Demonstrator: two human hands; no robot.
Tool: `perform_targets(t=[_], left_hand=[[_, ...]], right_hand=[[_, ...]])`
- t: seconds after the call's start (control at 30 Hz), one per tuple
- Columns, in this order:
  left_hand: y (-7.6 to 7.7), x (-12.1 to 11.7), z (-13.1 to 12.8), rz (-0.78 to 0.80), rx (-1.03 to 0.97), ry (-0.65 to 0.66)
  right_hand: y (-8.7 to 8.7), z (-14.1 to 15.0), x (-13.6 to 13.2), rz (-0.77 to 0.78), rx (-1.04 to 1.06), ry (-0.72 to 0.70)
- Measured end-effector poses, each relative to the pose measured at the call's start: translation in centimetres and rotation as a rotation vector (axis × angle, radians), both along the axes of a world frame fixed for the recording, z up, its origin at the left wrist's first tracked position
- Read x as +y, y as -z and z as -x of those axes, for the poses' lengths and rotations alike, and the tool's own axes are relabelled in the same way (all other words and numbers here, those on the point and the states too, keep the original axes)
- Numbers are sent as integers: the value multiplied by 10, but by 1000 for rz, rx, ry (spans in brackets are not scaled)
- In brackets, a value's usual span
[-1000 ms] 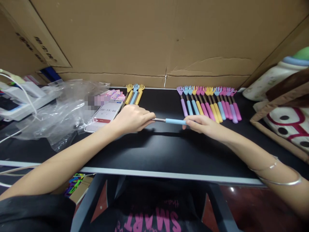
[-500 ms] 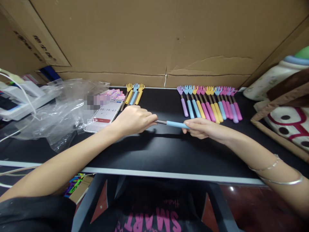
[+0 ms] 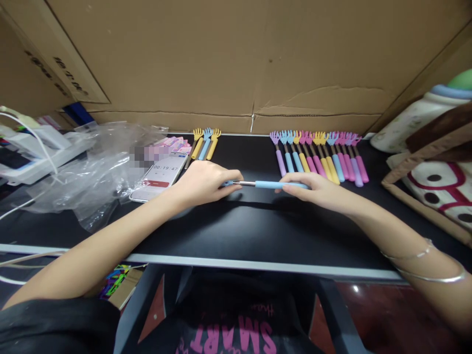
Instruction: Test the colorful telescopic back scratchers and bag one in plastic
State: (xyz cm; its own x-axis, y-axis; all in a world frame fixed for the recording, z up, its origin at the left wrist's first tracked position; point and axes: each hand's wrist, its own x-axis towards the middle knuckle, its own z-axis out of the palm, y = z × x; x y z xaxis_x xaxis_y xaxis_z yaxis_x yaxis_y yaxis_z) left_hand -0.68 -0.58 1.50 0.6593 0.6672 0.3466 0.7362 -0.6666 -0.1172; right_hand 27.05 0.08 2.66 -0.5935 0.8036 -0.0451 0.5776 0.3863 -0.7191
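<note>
While the blue scratcher point(image 3: 267, 185) runs crosswise, right of the phone point(image 3: 161, 173), the left hand point(image 3: 201, 183) pinches its head end, the right hand point(image 3: 319, 191) its handle, both grips closed.

1 head view, looking forward and down, close over both hands

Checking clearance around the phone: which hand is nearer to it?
Left. The left hand is close by the phone's right side, at one end of the blue scratcher; the right hand is farther right, on its handle.
</note>
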Motion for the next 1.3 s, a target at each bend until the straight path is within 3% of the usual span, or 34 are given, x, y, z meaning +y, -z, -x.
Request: perform_targets(t=[0.2,0.5,0.67,0.9,1.3], left_hand=[[-16,1,9,249,-64,6],[-22,7,14,506,-360,133],[-18,9,10,693,-566,112],[-4,16,4,1060,-795,20],[-7,18,8,1289,-1067,-35]], right_hand=[[12,-8,7,271,109,-46],[4,-11,11,188,216,-19],[6,-11,11,183,350,57],[6,-8,10,368,672,178],[5,-6,12,425,742,293]])
